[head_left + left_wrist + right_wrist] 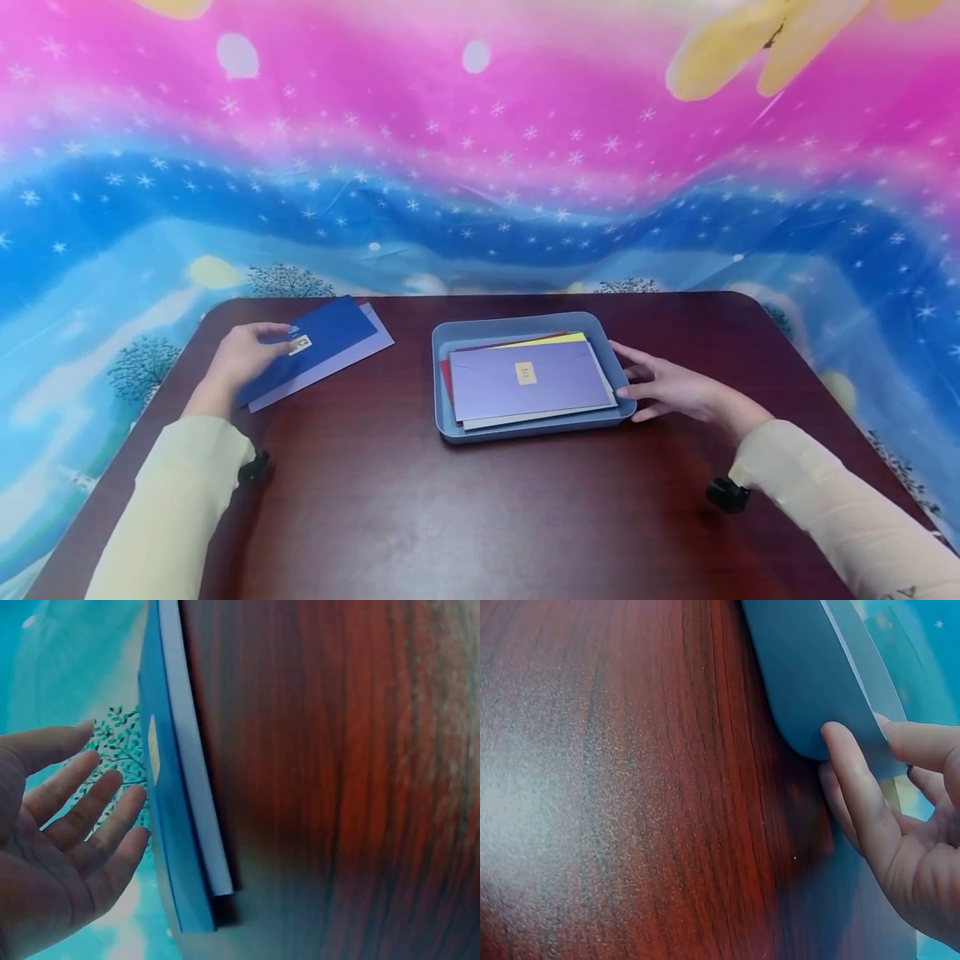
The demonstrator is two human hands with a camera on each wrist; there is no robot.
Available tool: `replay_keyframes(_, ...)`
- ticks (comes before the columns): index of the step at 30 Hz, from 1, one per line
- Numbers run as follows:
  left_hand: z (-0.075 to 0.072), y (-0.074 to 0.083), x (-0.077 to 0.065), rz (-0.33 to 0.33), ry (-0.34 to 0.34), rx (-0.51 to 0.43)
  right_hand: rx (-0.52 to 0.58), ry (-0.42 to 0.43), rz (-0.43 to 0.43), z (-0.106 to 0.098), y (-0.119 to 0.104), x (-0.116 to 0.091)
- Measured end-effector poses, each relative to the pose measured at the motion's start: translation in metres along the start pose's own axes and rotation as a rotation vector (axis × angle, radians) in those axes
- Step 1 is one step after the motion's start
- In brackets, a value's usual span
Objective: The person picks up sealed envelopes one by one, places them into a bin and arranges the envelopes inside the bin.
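On the left of the table, a dark blue envelope (337, 329) with a pale label lies on a lilac envelope (382, 327). Just above the label, my left hand (251, 354) hovers; the left wrist view shows its fingers (112, 825) relaxed and apart from the envelopes, holding nothing. A blue-grey tray (442, 425) holds a stack of envelopes, a lilac envelope (487, 383) with a small label on top. At the tray's right end my right hand (678, 392) grips the wall, thumb at the rim and other fingers outside.
Under the top lilac envelope, edges of a red envelope (447, 387) and a yellow envelope (573, 337) stick out. Everything rests on a dark brown wooden table (465, 517). Behind its far edge hangs a colourful printed cloth (450, 167).
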State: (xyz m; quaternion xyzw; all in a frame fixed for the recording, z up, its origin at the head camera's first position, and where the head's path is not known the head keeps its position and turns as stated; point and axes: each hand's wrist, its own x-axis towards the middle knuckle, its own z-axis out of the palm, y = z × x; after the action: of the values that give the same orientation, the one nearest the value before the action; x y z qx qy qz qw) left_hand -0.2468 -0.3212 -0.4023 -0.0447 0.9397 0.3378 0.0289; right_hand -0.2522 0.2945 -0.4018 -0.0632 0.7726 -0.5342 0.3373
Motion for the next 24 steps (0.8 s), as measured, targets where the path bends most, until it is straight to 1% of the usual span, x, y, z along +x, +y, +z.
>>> replay_keyframes(4, 0.002, 0.001, 0.004, -0.005, -0.029, 0.041, -0.003, 0.008, 0.001, -0.001, -0.001, 0.000)
replay_keyframes(9, 0.003, 0.003, 0.010, -0.017, -0.036, 0.083, -0.001, -0.001, -0.007, -0.001, -0.002, 0.001)
replay_keyframes(14, 0.010, 0.004, 0.014, -0.020, -0.040, 0.101, 0.008, 0.006, 0.003, 0.000, 0.000, 0.002)
replay_keyframes(19, 0.014, 0.005, 0.015, -0.005, -0.035, 0.102, 0.011, -0.004, -0.001, 0.000, 0.001, 0.002)
replay_keyframes(24, 0.013, -0.001, 0.014, 0.006, 0.003, 0.092, 0.007, 0.003, 0.009, -0.002, 0.001, 0.003)
